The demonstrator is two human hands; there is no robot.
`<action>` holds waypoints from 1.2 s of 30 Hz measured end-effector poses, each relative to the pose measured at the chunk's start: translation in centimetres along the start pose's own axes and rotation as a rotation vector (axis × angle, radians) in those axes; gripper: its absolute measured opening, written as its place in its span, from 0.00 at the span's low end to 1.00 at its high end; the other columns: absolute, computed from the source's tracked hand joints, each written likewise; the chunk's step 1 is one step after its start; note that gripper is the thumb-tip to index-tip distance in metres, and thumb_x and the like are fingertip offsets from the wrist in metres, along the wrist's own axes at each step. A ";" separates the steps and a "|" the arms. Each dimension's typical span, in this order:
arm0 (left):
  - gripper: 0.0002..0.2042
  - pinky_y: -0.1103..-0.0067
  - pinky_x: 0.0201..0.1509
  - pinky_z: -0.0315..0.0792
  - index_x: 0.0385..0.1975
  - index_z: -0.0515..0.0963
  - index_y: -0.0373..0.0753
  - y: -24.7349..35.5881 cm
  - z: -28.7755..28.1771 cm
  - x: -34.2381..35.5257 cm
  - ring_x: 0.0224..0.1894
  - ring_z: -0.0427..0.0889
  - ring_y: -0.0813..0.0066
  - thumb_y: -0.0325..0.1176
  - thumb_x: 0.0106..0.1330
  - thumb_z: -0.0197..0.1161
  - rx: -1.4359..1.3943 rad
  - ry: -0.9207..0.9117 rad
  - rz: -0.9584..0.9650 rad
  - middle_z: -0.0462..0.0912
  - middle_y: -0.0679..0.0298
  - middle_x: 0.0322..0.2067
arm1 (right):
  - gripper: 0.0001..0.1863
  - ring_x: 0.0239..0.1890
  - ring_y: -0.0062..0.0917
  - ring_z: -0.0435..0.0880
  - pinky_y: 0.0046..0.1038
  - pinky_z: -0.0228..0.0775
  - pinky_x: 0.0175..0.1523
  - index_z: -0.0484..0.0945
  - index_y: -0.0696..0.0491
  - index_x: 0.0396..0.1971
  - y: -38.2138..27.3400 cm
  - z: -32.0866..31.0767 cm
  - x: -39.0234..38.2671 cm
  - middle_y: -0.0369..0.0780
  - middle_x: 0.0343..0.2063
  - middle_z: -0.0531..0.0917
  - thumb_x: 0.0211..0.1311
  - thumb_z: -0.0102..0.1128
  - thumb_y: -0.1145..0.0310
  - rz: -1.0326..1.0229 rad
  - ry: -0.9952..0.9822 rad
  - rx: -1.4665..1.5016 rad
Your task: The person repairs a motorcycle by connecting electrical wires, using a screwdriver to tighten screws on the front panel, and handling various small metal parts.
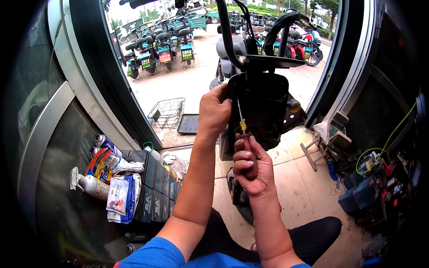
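Note:
My right hand (257, 172) is wrapped around the dark handle of a screwdriver (241, 117), which has a yellow collar. Its thin metal shaft points up into the open black housing (272, 100) on the front of a scooter-like vehicle; where the tip meets the housing is hard to make out. At the housing's left side, my left hand (214, 114) grips the edge with its thumb bent and its fingertips hidden behind. The deep inside of the housing is too dark to show details. Black tubing and loose cables (286, 22) rise above it.
Black storage drawers (154, 201) at left carry spray cans, a spray bottle (94, 185) and packets. Batteries, tools and a green-yellow cable (377, 154) crowd the right. A wire basket (167, 111) and black tray (188, 124) lie by the doorway. Parked scooters (165, 49) stand outside.

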State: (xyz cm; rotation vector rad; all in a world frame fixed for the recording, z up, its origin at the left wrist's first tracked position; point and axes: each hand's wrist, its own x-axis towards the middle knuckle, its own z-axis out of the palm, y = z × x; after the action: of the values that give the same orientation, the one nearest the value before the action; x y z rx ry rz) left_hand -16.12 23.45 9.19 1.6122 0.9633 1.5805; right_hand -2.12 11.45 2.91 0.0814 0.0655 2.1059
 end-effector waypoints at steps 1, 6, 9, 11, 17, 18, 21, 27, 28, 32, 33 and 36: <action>0.21 0.80 0.62 0.76 0.61 0.80 0.28 -0.2 0.0 0.0 0.53 0.86 0.77 0.15 0.67 0.58 0.007 0.005 -0.009 0.89 0.60 0.51 | 0.18 0.32 0.18 0.80 0.17 0.74 0.30 0.79 0.57 0.56 0.3 0.4 -0.2 0.37 0.44 0.84 0.78 0.62 0.58 -0.048 0.074 -0.112; 0.21 0.80 0.62 0.76 0.60 0.80 0.27 -0.3 -0.3 -0.1 0.53 0.86 0.77 0.15 0.67 0.58 -0.066 0.005 -0.024 0.89 0.59 0.50 | 0.21 0.35 0.16 0.82 0.16 0.74 0.31 0.79 0.59 0.59 2.8 1.8 -1.1 0.36 0.45 0.86 0.76 0.66 0.61 -0.451 0.363 -0.898; 0.20 0.80 0.62 0.76 0.60 0.80 0.26 0.2 0.1 -0.1 0.53 0.86 0.77 0.14 0.67 0.57 -0.067 -0.005 -0.009 0.89 0.59 0.50 | 0.21 0.33 0.13 0.81 0.15 0.73 0.30 0.79 0.59 0.62 3.5 0.5 -0.6 0.34 0.41 0.88 0.73 0.68 0.70 -0.743 0.388 -1.366; 0.21 0.80 0.62 0.76 0.60 0.80 0.26 -0.3 0.1 0.0 0.52 0.86 0.77 0.14 0.67 0.57 -0.063 -0.001 -0.007 0.89 0.59 0.50 | 0.21 0.32 0.12 0.81 0.15 0.73 0.30 0.80 0.60 0.62 3.4 -0.2 -0.3 0.34 0.40 0.88 0.72 0.68 0.72 -0.811 0.388 -1.537; 0.21 0.80 0.62 0.76 0.60 0.80 0.27 -0.7 -0.1 -0.1 0.52 0.86 0.77 0.15 0.67 0.57 -0.014 0.022 0.020 0.89 0.59 0.50 | 0.18 0.33 0.16 0.75 0.13 0.67 0.26 0.77 0.57 0.60 1.6 0.2 -1.2 0.39 0.46 0.81 0.80 0.59 0.62 -0.225 0.115 -0.321; 0.21 0.80 0.61 0.76 0.60 0.80 0.27 -0.3 0.0 0.0 0.52 0.86 0.77 0.15 0.66 0.57 0.011 0.025 0.041 0.89 0.59 0.50 | 0.18 0.33 0.16 0.75 0.13 0.67 0.26 0.76 0.57 0.60 1.4 0.4 -1.1 0.39 0.47 0.81 0.80 0.59 0.62 -0.217 0.124 -0.329; 0.21 0.80 0.62 0.76 0.60 0.80 0.27 -0.3 0.0 -0.3 0.52 0.86 0.76 0.15 0.66 0.57 -0.030 0.025 -0.009 0.89 0.59 0.51 | 0.18 0.30 0.15 0.76 0.13 0.68 0.27 0.78 0.58 0.60 2.4 1.1 -1.2 0.38 0.43 0.83 0.79 0.60 0.64 -0.437 0.312 -0.816; 0.21 0.80 0.61 0.77 0.60 0.80 0.27 -0.2 0.2 0.2 0.52 0.86 0.76 0.15 0.66 0.58 -0.017 0.021 -0.010 0.89 0.59 0.51 | 0.18 0.27 0.11 0.76 0.16 0.69 0.28 0.81 0.59 0.60 3.3 0.4 -0.6 0.35 0.35 0.85 0.77 0.63 0.67 -0.573 0.294 -0.934; 0.21 0.80 0.61 0.77 0.60 0.80 0.27 -0.6 0.2 0.2 0.52 0.86 0.76 0.15 0.67 0.58 -0.024 0.025 -0.009 0.89 0.59 0.51 | 0.18 0.27 0.12 0.76 0.16 0.68 0.29 0.81 0.59 0.61 3.4 0.4 -0.7 0.35 0.35 0.85 0.77 0.63 0.68 -0.586 0.303 -0.968; 0.20 0.80 0.61 0.77 0.60 0.80 0.27 -1.4 0.2 0.5 0.51 0.86 0.77 0.15 0.68 0.59 -0.019 0.038 -0.009 0.89 0.60 0.50 | 0.20 0.27 0.10 0.75 0.15 0.67 0.29 0.79 0.60 0.63 4.6 0.5 -2.2 0.33 0.33 0.84 0.77 0.63 0.68 -0.627 0.347 -1.158; 0.20 0.80 0.61 0.77 0.60 0.80 0.27 -1.2 -0.2 0.4 0.51 0.86 0.77 0.16 0.68 0.60 -0.005 0.048 -0.013 0.89 0.60 0.50 | 0.21 0.27 0.10 0.74 0.15 0.67 0.30 0.79 0.61 0.63 5.1 0.2 -2.9 0.32 0.33 0.84 0.76 0.63 0.68 -0.625 0.357 -1.219; 0.19 0.80 0.60 0.77 0.60 0.81 0.27 -1.0 0.4 0.4 0.51 0.86 0.77 0.16 0.68 0.60 -0.033 0.036 0.029 0.89 0.60 0.50 | 0.20 0.27 0.09 0.74 0.15 0.67 0.29 0.79 0.60 0.63 3.7 0.2 -6.1 0.31 0.33 0.85 0.75 0.64 0.71 -0.601 0.343 -1.301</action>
State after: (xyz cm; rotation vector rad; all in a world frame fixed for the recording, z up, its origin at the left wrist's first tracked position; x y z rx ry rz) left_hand -15.78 24.27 8.53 1.5867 0.9323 1.6414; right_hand -2.23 4.34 3.25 -0.9461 -0.9393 1.2169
